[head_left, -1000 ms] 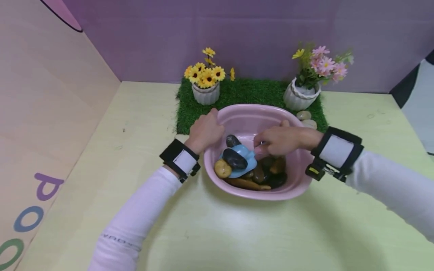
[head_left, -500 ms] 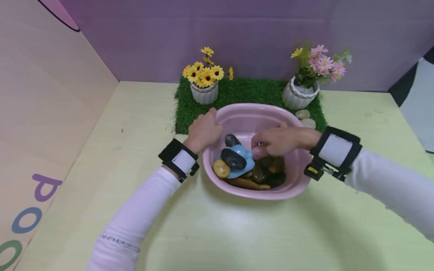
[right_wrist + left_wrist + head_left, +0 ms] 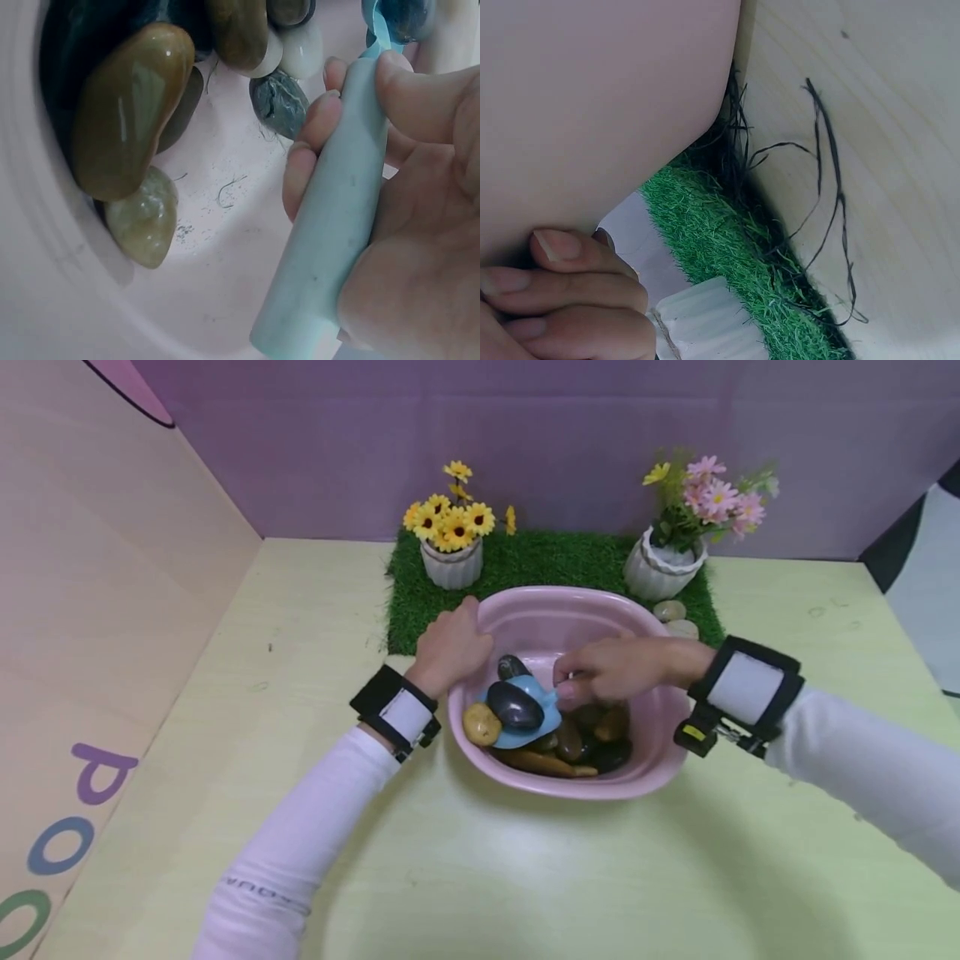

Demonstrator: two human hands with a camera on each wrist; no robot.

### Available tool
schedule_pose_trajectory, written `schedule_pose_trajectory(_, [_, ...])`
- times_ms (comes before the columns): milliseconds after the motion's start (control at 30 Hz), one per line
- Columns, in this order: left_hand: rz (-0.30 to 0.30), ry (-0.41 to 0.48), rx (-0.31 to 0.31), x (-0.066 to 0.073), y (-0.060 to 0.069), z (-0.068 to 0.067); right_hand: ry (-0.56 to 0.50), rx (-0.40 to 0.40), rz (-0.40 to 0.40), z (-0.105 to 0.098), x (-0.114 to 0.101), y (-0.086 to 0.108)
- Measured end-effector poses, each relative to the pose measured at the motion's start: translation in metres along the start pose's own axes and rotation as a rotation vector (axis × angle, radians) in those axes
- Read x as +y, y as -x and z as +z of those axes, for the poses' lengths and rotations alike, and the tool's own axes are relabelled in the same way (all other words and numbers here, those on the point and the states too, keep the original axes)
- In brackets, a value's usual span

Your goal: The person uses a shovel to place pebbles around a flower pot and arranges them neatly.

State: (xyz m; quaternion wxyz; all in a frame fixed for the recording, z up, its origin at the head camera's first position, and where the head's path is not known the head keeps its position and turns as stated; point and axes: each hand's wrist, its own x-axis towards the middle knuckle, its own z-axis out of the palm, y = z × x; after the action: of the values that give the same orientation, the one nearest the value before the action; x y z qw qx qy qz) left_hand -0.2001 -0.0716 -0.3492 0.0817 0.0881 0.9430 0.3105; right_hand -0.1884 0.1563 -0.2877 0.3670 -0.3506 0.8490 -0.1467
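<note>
The left hand grips the upper left rim of a pink basin; its fingers curl under the rim in the left wrist view. Inside the basin, the right hand holds a light blue tool by its thick round handle, thumb on one side and fingers round the other. The tool's blue scoop lies over the stones at the basin's left, with a dark oval stone on it. A yellowish round stone touches the scoop's left side.
Several brown and black stones lie in the basin's lower part. Behind it, a green grass mat bears a pot of yellow flowers, a pot of pink flowers and pale stones. A purple backdrop stands behind.
The right hand has shifted slightly left with the tool. The scoop and dark stone have tilted and risen a little, and the yellowish stone has moved slightly left and up. The left hand stays on the rim.
</note>
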Motion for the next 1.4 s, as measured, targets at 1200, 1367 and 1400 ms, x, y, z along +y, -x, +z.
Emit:
schedule_pose_trajectory(1200, [-0.028, -0.011, -0.014, 0.003, 0.000, -0.001, -0.258, -0.046, 0.065, -0.004, 0.012, 0.017])
schedule_pose_trajectory(1367, [-0.038, -0.021, -0.012, 0.003, -0.001, -0.001, -0.278, -0.033, 0.070, -0.009, 0.011, 0.022])
schedule_pose_trajectory(1400, [-0.038, -0.022, -0.011, 0.003, -0.001, -0.001, -0.267, -0.026, 0.069, -0.010, 0.011, 0.023])
